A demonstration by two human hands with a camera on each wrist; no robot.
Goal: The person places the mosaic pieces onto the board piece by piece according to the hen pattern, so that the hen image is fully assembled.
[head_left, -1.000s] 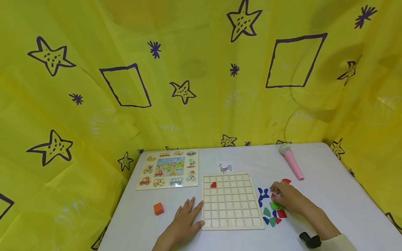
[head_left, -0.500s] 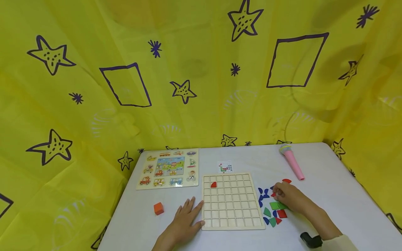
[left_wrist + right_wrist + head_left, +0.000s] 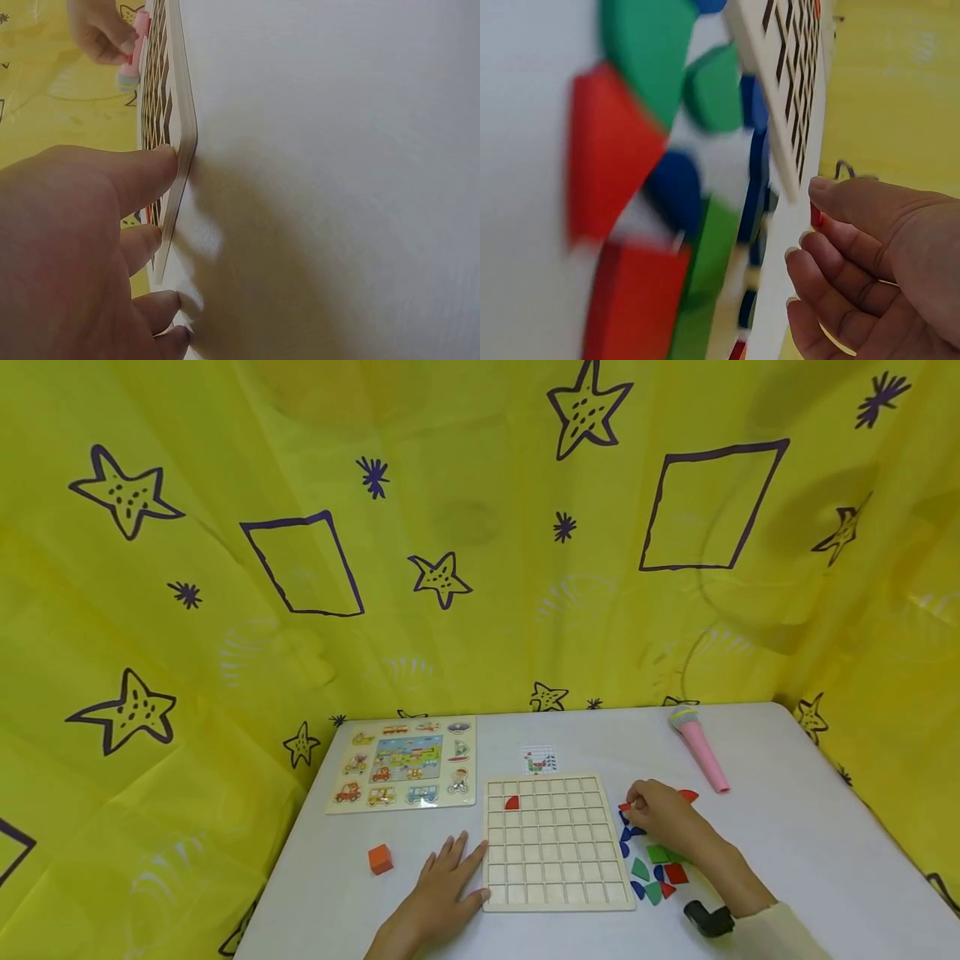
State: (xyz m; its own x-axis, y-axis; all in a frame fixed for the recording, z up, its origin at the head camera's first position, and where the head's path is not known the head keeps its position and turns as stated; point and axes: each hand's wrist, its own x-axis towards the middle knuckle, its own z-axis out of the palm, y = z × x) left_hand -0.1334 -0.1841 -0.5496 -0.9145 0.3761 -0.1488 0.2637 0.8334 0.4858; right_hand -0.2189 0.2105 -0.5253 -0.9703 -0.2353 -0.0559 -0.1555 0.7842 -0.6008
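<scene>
My right hand (image 3: 660,817) pinches a small red piece (image 3: 625,807) just beside the grid board (image 3: 556,843)'s right edge; left hand (image 3: 442,885) flat, fingers straight, touching board's left edge on the surface (image 3: 787,827).

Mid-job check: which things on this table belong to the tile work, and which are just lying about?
In the job:
grid board, steadied by the left hand
red quarter tile seated in the board
small red piece pinched by the right hand
loose tiles
pattern card, probably

Lying about:
vehicle puzzle
orange cube
pink toy microphone
</scene>
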